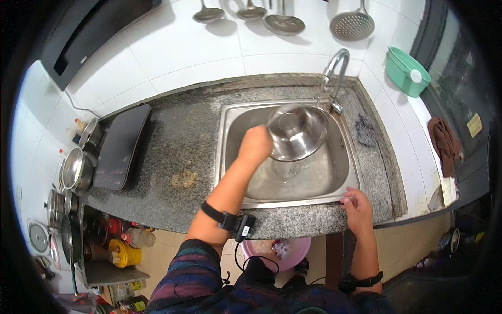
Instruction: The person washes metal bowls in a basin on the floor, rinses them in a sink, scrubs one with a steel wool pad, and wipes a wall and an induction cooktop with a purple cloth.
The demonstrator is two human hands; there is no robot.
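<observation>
My left hand (256, 146) grips the rim of a stainless steel bowl (302, 137), held tilted over the sink (290, 186). The bowl lies just below and to the left of the curved chrome faucet (339, 62), whose spout seems to let out a thin stream of water. Some water shows on the sink floor beneath the bowl. At the sink's front right corner, my right hand (357, 208) rests its fingertips on the steel rim, holding nothing. Its fingers are a little bent and apart.
A black induction cooktop (122, 147) sits on the granite counter (176, 149), with steel pots (76, 168) farther left. Ladles (284, 24) and a skimmer (352, 25) hang above. A green plastic basket (408, 72) and a brown cloth (443, 143) are at right; a pink basin (294, 259) stands below.
</observation>
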